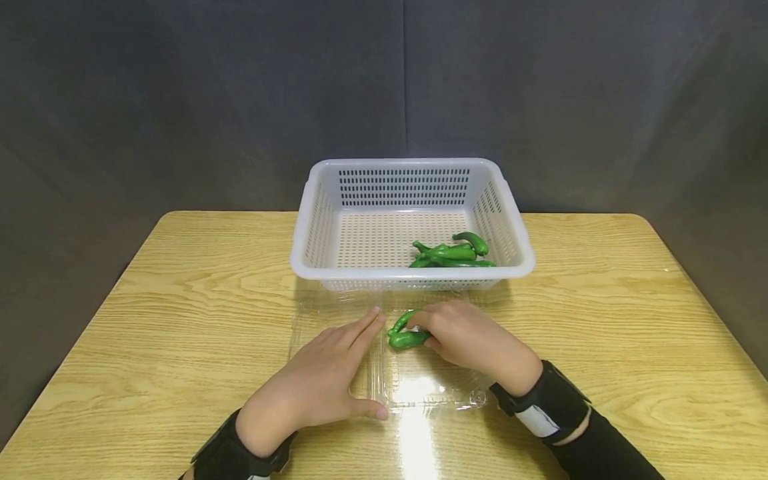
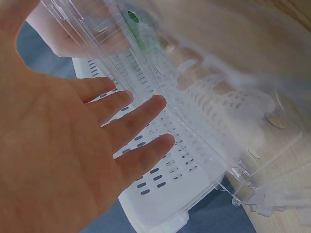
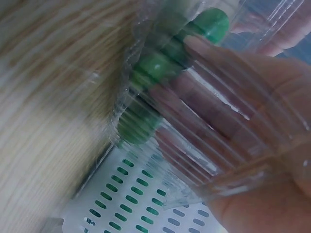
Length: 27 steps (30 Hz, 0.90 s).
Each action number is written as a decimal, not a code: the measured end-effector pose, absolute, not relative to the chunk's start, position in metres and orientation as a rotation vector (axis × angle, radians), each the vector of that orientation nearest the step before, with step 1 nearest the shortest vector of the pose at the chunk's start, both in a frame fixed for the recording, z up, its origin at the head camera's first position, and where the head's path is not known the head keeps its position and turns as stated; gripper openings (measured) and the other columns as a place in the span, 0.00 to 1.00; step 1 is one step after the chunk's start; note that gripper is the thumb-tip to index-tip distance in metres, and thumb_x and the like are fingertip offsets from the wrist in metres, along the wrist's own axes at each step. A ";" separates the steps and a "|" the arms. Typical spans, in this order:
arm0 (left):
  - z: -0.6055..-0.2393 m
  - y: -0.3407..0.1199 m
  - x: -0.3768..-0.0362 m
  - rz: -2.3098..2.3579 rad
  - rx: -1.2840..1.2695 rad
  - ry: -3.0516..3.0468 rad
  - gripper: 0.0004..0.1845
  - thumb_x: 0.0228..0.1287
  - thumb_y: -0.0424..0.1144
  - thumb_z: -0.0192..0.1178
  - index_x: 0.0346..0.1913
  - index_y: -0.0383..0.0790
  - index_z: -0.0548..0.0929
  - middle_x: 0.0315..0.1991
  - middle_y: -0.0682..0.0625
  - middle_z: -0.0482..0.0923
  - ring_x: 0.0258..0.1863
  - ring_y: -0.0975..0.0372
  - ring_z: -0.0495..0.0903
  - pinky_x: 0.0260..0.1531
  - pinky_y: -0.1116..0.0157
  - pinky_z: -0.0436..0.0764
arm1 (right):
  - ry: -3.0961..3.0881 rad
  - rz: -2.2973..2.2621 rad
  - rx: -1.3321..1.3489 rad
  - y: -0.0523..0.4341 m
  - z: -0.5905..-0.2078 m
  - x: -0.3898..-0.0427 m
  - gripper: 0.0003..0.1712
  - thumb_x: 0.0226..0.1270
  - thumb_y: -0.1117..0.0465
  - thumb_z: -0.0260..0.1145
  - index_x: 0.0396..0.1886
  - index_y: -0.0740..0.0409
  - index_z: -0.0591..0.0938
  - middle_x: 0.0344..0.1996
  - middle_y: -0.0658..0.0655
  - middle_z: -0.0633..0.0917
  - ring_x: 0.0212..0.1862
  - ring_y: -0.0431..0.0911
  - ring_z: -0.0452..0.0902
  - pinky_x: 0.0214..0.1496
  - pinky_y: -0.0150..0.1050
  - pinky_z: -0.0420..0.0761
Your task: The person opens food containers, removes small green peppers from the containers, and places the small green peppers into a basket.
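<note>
Fingers of the right hand [image 1: 474,343] curl over a small bunch of green peppers [image 1: 405,333], grasping them inside an open clear plastic clamshell tray [image 1: 420,387] that lies flat on the wooden table [image 1: 180,300]. The held peppers lie roughly crosswise to the viewer, long axis running left to right, with their free ends pointing left toward the other hand and one curved tip bending up and away toward the basket. In the right wrist view the same peppers [image 3: 155,68] show as green blurs behind the ribbed plastic, against the fingertips [image 3: 209,53].

The left hand [image 1: 318,380] lies flat and released, fingers straight and spread, pressing down on the left half of the tray; its fingertips [image 1: 375,317] come just beside the peppers without touching them. The left wrist view shows those straight fingers [image 2: 141,116] against the clear plastic.

Just beyond the tray stands a white slotted plastic basket [image 1: 318,200], touching or nearly touching the tray's far edge. More green peppers [image 1: 453,253] lie in its near right corner, mostly lengthwise left to right.
</note>
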<state>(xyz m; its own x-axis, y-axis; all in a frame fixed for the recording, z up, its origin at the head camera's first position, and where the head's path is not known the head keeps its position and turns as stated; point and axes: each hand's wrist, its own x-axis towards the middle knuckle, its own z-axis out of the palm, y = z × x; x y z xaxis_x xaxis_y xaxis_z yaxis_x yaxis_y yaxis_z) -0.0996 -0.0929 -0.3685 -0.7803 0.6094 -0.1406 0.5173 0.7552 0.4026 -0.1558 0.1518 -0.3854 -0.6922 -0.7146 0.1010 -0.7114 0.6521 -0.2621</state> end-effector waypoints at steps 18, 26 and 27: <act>-0.369 -0.093 -0.099 0.501 0.890 2.700 0.63 0.50 0.69 0.68 0.80 0.41 0.47 0.80 0.47 0.42 0.76 0.53 0.51 0.73 0.50 0.55 | 2.893 -0.439 -1.285 0.151 -0.380 -0.155 0.20 0.51 0.72 0.77 0.46 0.59 0.86 0.40 0.53 0.87 0.41 0.48 0.84 0.46 0.43 0.84; -0.370 -0.093 -0.099 0.489 0.900 2.708 0.63 0.50 0.68 0.68 0.80 0.41 0.47 0.80 0.47 0.42 0.76 0.54 0.51 0.73 0.50 0.55 | 2.984 -0.395 -1.346 0.153 -0.379 -0.156 0.20 0.50 0.73 0.77 0.44 0.58 0.86 0.39 0.52 0.86 0.40 0.48 0.84 0.45 0.44 0.84; -0.370 -0.093 -0.099 0.489 0.904 2.712 0.63 0.50 0.68 0.68 0.80 0.40 0.47 0.80 0.47 0.43 0.76 0.54 0.52 0.73 0.50 0.55 | 2.996 -0.390 -1.346 0.153 -0.378 -0.156 0.20 0.50 0.73 0.77 0.44 0.58 0.86 0.39 0.52 0.86 0.40 0.48 0.84 0.46 0.44 0.84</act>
<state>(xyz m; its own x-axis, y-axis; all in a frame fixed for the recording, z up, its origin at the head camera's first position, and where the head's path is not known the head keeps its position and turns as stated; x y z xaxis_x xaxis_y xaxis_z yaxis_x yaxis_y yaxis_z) -0.0993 -0.0927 -0.3698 -0.7795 0.6148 -0.1198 0.5342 0.7524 0.3855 -0.1565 0.1535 -0.3783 -0.6572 -0.7128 0.2450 -0.7518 0.6432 -0.1452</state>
